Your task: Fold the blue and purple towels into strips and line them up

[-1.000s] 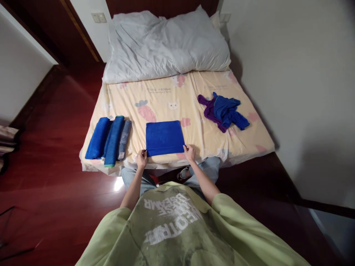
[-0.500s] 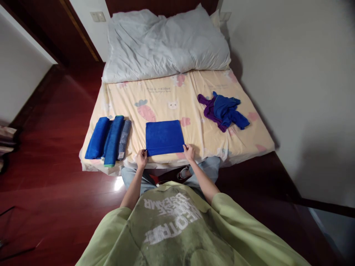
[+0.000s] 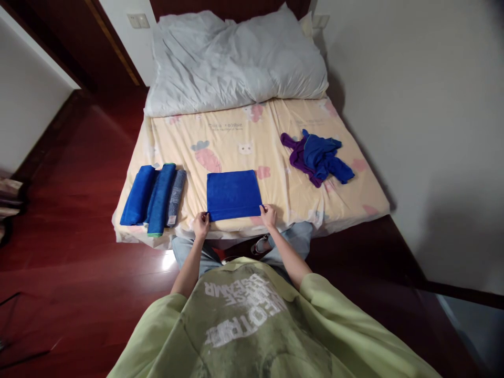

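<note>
Left hand (image 3: pixel 201 225), right hand (image 3: pixel 269 216) pinch blue cloth (image 3: pixel 233 194) at eight, four o'clock; rolled cloths (image 3: pixel 163 198) at nine, crumpled cloths (image 3: pixel 322 157) at two.

The bed (image 3: pixel 165 142) carries a pale yellow sheet printed with carrots and a small white animal face. At the head of the bed: dark headboard (image 3: pixel 236 8), partly covered by bulky white bedding (image 3: pixel 236 63); one wall plate (image 3: pixel 138 21) on its left, a second on its right. Right of the bed: plain pale wall (image 3: pixel 413 105), soft shadow near the head end. Left of the bed: glossy red-brown floor (image 3: pixel 79 199), dark wood panel (image 3: pixel 59 31), pale side wall (image 3: pixel 31 79). Below the foot of the bed: bright light reflection (image 3: pixel 168 260).
</note>
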The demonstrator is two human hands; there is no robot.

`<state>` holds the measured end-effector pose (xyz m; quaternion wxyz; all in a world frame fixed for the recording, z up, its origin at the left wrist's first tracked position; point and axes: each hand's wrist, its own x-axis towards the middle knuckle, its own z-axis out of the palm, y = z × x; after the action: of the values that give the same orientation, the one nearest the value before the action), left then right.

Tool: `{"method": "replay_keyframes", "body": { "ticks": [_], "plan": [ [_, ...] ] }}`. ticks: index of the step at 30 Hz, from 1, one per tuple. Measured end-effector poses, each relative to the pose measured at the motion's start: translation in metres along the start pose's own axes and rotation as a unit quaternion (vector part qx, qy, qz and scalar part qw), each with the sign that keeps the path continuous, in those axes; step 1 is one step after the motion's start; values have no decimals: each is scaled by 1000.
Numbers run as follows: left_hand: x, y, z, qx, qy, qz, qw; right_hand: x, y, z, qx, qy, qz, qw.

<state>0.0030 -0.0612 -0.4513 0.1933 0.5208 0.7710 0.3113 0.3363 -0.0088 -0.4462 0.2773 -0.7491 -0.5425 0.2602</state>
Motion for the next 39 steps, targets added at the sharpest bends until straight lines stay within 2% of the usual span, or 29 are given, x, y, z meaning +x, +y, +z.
{"method": "replay_keyframes", "body": {
  "ticks": [5, 8, 10, 12, 16, 18, 21, 27, 32, 39],
  "plan": [
    [1, -4, 2, -4, 7, 0, 1000, 1, 3, 4, -4, 5, -12, 1000],
    [0, -3, 4, 13, -4, 7, 1000, 0, 3, 5, -63, 5, -32, 998],
    [-1, -3, 4, 42, -12, 39, 998, -1, 3, 3, -124, -3, -95, 988],
    [-2, -3, 2, 77, -21, 101, 992, -2, 5, -1, -160, -30, -175, 971],
    [-2, -9, -3, 104, -116, 238, 959, 0, 17, -15, -156, -108, -289, 938],
    [-4, -14, -5, 98, -140, 252, 952, 0, 27, -22, -143, -122, -335, 923],
    [-11, -20, -7, 85, -127, 239, 959, -2, 39, -27, -122, -105, -380, 911],
    [-20, -17, -6, 79, -128, 241, 959, -5, 42, -25, -110, -83, -380, 914],
    [-12, -8, -1, 90, -101, 199, 971, 0, 34, -23, -122, -84, -371, 917],
    [0, 6, -9, 112, -125, 193, 967, 6, 14, -16, -181, -107, -328, 921]
  ]
}}
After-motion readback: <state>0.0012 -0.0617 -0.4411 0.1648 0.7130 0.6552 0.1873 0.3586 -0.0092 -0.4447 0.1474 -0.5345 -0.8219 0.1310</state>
